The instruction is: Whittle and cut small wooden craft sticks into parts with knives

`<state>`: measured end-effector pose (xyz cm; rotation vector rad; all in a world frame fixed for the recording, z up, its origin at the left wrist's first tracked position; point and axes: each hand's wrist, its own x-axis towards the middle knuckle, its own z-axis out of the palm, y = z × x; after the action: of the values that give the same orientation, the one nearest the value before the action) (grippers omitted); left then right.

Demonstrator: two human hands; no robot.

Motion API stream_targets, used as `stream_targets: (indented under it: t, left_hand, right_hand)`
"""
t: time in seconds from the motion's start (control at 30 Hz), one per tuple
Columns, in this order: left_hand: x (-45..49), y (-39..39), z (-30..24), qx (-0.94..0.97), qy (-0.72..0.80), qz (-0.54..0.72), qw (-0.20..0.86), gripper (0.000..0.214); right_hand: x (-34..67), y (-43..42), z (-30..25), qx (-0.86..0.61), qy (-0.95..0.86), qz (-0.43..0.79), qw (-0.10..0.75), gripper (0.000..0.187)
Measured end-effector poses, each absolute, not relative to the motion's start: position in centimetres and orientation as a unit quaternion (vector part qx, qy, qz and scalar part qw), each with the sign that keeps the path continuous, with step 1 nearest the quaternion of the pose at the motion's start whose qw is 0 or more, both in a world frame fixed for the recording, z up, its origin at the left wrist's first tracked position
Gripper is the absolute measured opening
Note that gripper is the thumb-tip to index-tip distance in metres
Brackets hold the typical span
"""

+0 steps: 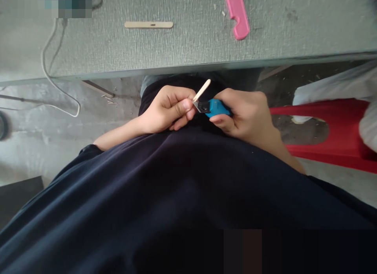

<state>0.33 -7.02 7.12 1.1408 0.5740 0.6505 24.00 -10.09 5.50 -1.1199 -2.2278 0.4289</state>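
Between the thumb and fingers of my left hand [175, 109] is a wooden craft stick [203, 89], its rounded end pointing up and to the right. My right hand [244, 111] is wrapped round the blue handle of a utility knife [217, 108]. The knife's blade points left and meets the stick beside my left fingertips; whether it has cut in cannot be told. Both hands are in front of my dark shirt, just below the table edge. The stick's lower part is hidden by my left fingers.
On the grey textured table [191, 50] lies a second craft stick [147, 25] with a small slot. A pink plastic piece [238, 16] lies to its right. A white cable [44, 63] hangs over the edge at left. A red plastic stool [341, 126] stands at right, and wood bits litter the floor.
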Motion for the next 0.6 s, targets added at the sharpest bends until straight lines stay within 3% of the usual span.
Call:
stream_targets:
  t: [0.5,0.6]
  left_hand:
    - [0.15,-7.59,7.08,0.664,0.318,0.348,0.580,0.052]
    - [0.19,-7.60,7.07,0.652,0.325,0.352,0.587,0.049]
  right_hand:
    - [23.24,-10.56,4.32,-0.448,-0.821,0.194,0.296,0.061]
    - [23.13,-10.49,4.29,-0.448,-0.819,0.200,0.297,0.060]
